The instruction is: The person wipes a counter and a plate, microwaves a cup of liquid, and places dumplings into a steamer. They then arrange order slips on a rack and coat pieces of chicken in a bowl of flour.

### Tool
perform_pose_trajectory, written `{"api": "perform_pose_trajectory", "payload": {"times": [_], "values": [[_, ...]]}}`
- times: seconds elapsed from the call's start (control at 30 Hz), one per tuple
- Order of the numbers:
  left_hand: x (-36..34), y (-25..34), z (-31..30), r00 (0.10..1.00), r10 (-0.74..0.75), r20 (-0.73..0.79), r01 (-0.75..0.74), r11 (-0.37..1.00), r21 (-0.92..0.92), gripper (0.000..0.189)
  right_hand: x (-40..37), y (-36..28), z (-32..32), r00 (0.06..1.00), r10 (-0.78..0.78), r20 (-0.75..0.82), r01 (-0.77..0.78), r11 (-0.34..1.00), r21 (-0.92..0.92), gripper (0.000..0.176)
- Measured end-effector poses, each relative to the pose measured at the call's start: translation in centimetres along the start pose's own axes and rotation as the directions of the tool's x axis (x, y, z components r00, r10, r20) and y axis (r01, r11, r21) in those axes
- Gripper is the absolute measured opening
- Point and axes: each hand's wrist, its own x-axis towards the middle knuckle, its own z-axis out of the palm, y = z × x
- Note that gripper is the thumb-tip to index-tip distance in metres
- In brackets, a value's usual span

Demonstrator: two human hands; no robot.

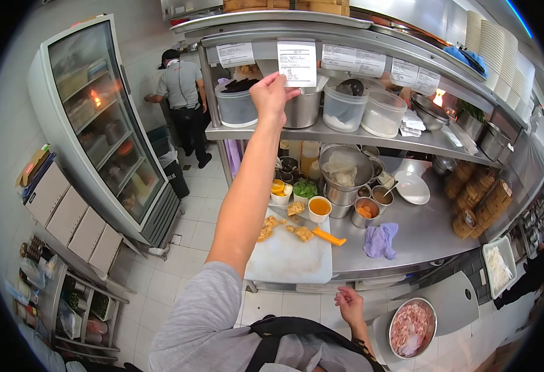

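Note:
My left hand (270, 98) reaches up to the steel shelf and pinches the lower corner of a printed order ticket (297, 64), which hangs upright at the shelf's front rail. My right hand (349, 304) is low near my waist, holding nothing, its fingers loosely bent and apart. Below my raised arm is a white cutting board (287, 259) with fried golden pieces (302, 233) and an orange-handled knife (328, 237), its blade not clearly visible. At the board's back edge stand a cup of orange liquid (319, 208) and a tub of chopped greens (305, 190).
Other tickets (353, 60) line the rail above plastic tubs (344, 106). A purple cloth (380, 240) and white bowl (412, 187) rest on the counter. A bowl of raw meat (412, 327) sits low right. A glass-door fridge (104, 130) and another person (182, 93) are at left.

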Motion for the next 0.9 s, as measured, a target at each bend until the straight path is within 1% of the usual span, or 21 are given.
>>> {"api": "perform_pose_trajectory", "payload": {"times": [0.23,0.27,0.3,0.33,0.37,0.4,0.47,0.5,0.57,0.63,0.7,0.77,0.9], "values": [[0.1,-0.4,-0.7,0.999,0.036,0.029,-0.037,0.999,0.010,0.021,-0.2,-0.3,-0.1,1.000,0.010,0.007,-0.010,0.999,-0.031,0.020],[0.0,-0.4,-0.5,0.998,0.056,0.022,-0.056,0.998,0.001,0.021,-0.4,-0.5,-0.1,0.999,0.020,-0.043,-0.021,0.999,-0.026,0.020],[0.4,-0.6,-0.8,0.998,0.042,0.054,-0.042,0.999,-0.004,0.021,-0.4,-0.7,0.0,0.999,0.010,-0.032,-0.011,0.999,-0.042,0.020],[0.0,-0.2,-0.2,0.999,0.048,0.013,-0.049,0.998,0.044,0.022,-0.2,-0.8,-0.1,1.000,-0.001,-0.017,0.000,0.998,-0.057,0.020],[0.5,-0.6,-0.4,0.999,0.045,0.029,-0.046,0.998,0.038,0.023,-0.3,-0.7,-0.2,1.000,-0.013,-0.014,0.012,0.998,-0.061,0.021],[0.4,-0.4,-0.1,0.998,0.052,0.031,-0.054,0.997,0.059,0.023,-0.3,-0.6,-0.2,0.999,-0.009,-0.050,0.007,0.998,-0.055,0.021],[0.6,-0.1,0.4,0.999,0.045,0.011,-0.045,0.995,0.083,0.022,-0.4,-0.5,-0.3,1.000,-0.023,-0.019,0.021,0.995,-0.096,0.021],[0.6,0.2,0.8,0.999,0.045,0.014,-0.046,0.995,0.085,0.022,-0.4,-0.5,-0.4,0.999,-0.022,-0.043,0.018,0.996,-0.089,0.021],[0.7,0.4,1.5,0.999,0.041,0.026,-0.043,0.995,0.085,0.023,-0.6,-0.6,-0.5,1.000,0.017,-0.019,-0.019,0.998,-0.064,0.021],[0.9,0.5,2.0,0.996,0.094,-0.003,-0.093,0.990,0.110,0.026,-0.6,-0.6,-0.6,1.000,0.017,-0.020,-0.018,0.997,-0.076,0.020],[1.4,0.4,2.1,0.995,0.099,0.003,-0.099,0.988,0.119,0.026,-0.6,-0.5,-0.8,1.000,0.017,-0.014,-0.018,0.996,-0.090,0.020],[1.6,0.2,2.4,0.994,0.109,-0.002,-0.107,0.985,0.137,0.028,-0.6,-0.2,-0.8,0.999,-0.034,-0.011,0.033,0.991,-0.130,0.021],[2.0,0.2,2.7,0.992,0.122,0.004,-0.122,0.982,0.145,0.029,-0.3,-0.6,-0.7,0.999,-0.040,-0.020,0.036,0.988,-0.151,0.023]]}}
